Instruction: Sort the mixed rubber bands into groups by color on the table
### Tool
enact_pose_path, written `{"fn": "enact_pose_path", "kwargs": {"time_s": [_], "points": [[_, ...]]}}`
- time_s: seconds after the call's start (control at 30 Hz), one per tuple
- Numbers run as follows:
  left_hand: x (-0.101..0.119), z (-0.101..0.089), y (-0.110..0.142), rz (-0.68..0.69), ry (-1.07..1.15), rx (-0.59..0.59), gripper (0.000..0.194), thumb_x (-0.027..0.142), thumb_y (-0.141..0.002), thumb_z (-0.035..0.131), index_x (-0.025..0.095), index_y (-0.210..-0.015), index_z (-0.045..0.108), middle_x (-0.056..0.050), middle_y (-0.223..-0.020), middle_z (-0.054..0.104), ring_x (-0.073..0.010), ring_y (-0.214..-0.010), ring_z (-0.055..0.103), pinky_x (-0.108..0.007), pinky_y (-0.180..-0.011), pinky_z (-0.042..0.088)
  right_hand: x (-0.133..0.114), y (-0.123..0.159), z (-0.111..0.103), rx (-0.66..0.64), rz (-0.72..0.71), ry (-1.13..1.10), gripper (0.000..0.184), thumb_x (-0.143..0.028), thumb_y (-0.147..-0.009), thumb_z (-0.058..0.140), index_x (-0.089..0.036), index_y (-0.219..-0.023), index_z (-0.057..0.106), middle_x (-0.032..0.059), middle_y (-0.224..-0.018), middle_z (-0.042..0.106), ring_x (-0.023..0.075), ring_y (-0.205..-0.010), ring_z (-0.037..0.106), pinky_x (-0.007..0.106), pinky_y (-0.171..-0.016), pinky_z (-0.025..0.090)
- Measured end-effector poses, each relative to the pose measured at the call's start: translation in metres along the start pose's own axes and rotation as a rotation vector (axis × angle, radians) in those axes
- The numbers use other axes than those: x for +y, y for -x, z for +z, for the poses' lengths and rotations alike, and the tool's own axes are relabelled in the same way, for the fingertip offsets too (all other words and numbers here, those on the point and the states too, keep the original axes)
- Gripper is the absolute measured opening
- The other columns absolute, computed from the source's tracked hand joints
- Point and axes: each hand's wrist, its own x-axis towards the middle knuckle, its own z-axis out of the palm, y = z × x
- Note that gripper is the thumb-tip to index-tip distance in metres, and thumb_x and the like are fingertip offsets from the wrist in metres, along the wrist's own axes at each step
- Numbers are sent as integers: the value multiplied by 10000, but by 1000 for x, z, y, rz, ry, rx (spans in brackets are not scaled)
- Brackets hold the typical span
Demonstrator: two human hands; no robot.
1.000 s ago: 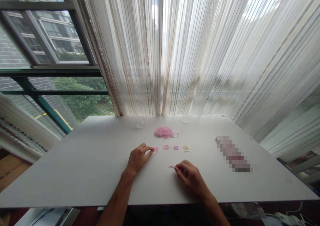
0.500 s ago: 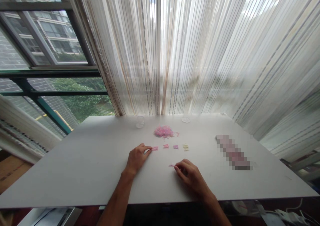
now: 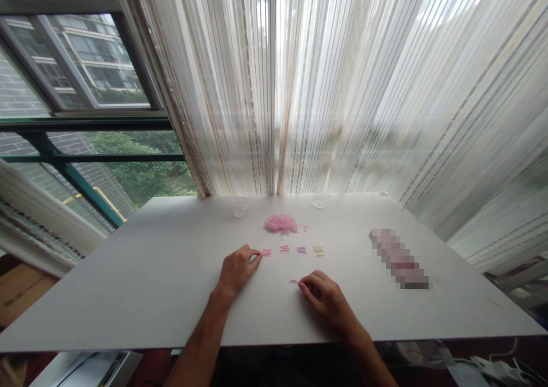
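My left hand (image 3: 240, 269) is pinched at the left edge of a small flat group of pink rubber bands (image 3: 266, 252) on the table. Thumb and fingertips of my right hand (image 3: 323, 295) close on a thin pink looped rubber band (image 3: 293, 282), nearer the table's front. To the right of my left fingertips, in a row, lie groups of red-pink bands (image 3: 285, 249), purple bands (image 3: 302, 250) and pale yellow bands (image 3: 318, 250). Behind this row is a loose heap of mixed, mostly pink bands (image 3: 280, 223), a few of them straying at its right side.
A clear round container (image 3: 240, 207) stands at the back of the white table (image 3: 141, 273), and a clear lid (image 3: 318, 204) lies farther right. A pixelated long pinkish object (image 3: 400, 259) rests on the right side. Striped curtains (image 3: 325, 90) hang behind the table.
The view has shifted very slightly. Both hands stay in nearly the same places, with their fingers still pinched.
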Motion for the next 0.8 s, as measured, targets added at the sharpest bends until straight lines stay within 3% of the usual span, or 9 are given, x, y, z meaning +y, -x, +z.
{"fn": "enact_pose_path", "kwargs": {"time_s": [0.2,0.43,0.63,0.8], "points": [[-1,2,0,43,-17,-17,189,296,-947,556,252,-1011,728,-14,-922,686,-145,-797,643,-230,-701,434,0,0,0,9,-12,-3,195,-289,-973,521,-206,-880,670,43,-806,631,173,-735,610,298,-677,513],[4,5,-4,144,9,84,192,294,-958,533,236,-1014,707,-12,-910,680,-136,-752,634,-219,-665,435,0,-1,1,4,-1,10,170,-262,-965,530,-209,-876,666,36,-813,625,171,-742,613,293,-694,506],[30,5,-23,325,-28,-5,207,291,-975,513,241,-1026,707,-20,-960,686,-153,-787,658,-227,-677,446,-2,-1,1,9,1,8,162,-249,-962,536,-209,-878,669,39,-822,633,174,-754,617,293,-705,509],[34,9,-33,332,-85,-72,213,292,-977,517,236,-1045,711,-31,-956,685,-172,-787,669,-241,-672,447,-1,0,1,12,-4,-6,165,-244,-960,532,-208,-881,672,42,-833,636,169,-758,619,286,-713,513]]}}
